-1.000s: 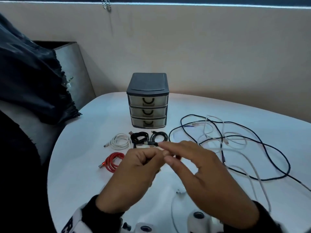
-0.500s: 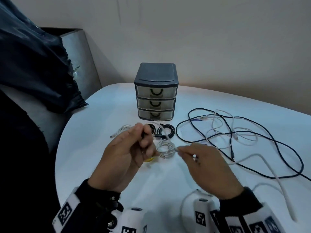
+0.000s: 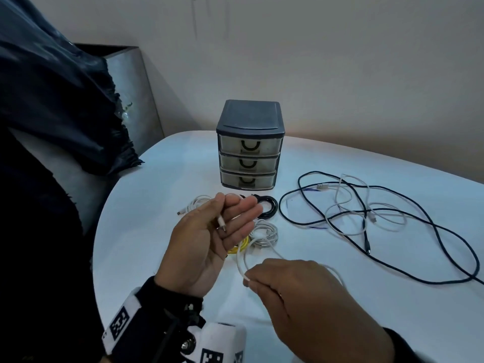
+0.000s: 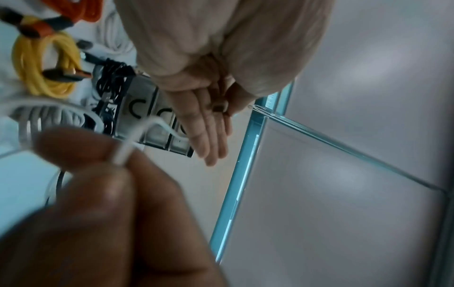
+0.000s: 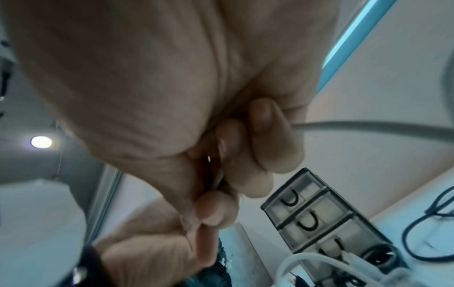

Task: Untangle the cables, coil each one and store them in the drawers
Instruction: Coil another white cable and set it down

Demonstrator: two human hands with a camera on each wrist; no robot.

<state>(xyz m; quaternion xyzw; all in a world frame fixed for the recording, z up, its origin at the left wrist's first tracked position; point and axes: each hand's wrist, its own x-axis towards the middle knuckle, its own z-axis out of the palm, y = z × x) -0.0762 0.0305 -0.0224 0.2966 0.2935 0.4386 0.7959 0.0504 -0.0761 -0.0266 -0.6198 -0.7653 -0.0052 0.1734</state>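
My left hand [image 3: 224, 218] is held palm up above the table, and its thumb pins the plug end of a white cable [image 3: 239, 260] against the fingers. From there the cable drops in a loop to my right hand [image 3: 248, 281], which pinches it between thumb and fingertips nearer to me. The right wrist view shows these fingers [image 5: 255, 174] curled on the cable [image 5: 368, 124]. In the left wrist view the thumb [image 4: 221, 108] lies across the fingers. The three-drawer unit [image 3: 250, 145] stands behind with all its drawers closed.
Coiled cables lie in front of the unit: a white coil [image 3: 199, 203], a black coil [image 3: 267, 205], a grey-white coil [image 3: 265, 233] and a yellow coil [image 3: 239, 248]. A tangle of dark and white cables [image 3: 366, 213] spreads to the right. Dark fabric [image 3: 52, 100] hangs on the left.
My hands have drawn apart. The right hand has come back toward me along the white cable and a loop has formed. The left hand has turned palm up.
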